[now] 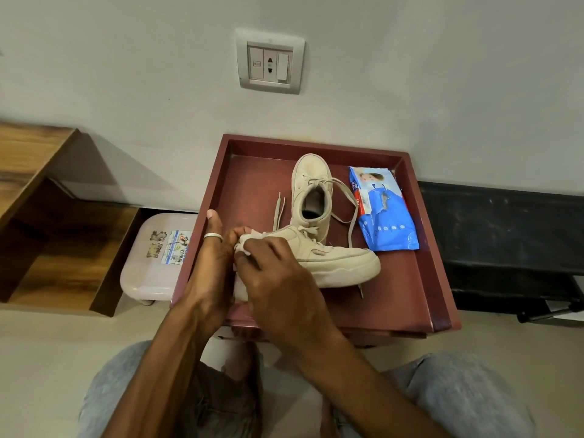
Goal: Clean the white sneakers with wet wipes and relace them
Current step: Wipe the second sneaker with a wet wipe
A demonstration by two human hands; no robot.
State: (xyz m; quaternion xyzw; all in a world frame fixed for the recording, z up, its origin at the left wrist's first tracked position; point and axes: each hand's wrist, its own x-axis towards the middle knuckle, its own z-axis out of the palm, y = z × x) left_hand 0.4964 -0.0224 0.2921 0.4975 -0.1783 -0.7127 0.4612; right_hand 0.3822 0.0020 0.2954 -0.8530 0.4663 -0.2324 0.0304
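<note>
Two off-white sneakers sit in a dark red tray (420, 279). The near sneaker (341, 263) lies across the tray with its toe pointing right. The far sneaker (311, 188) stands upright with its toe toward the wall and its laces loose. My left hand (211, 267), with a ring on one finger, holds the near sneaker's heel end. My right hand (278, 279) presses a crumpled white wet wipe (249, 240) against that heel. A blue wet wipe pack (384, 210) lies at the tray's right side, its top torn.
The tray rests on a small stand against a white wall with a socket plate (270, 63). A pale plastic stool (155, 257) stands to the left under a wooden shelf unit (47, 216). A black surface (505, 226) lies to the right. My knees are below.
</note>
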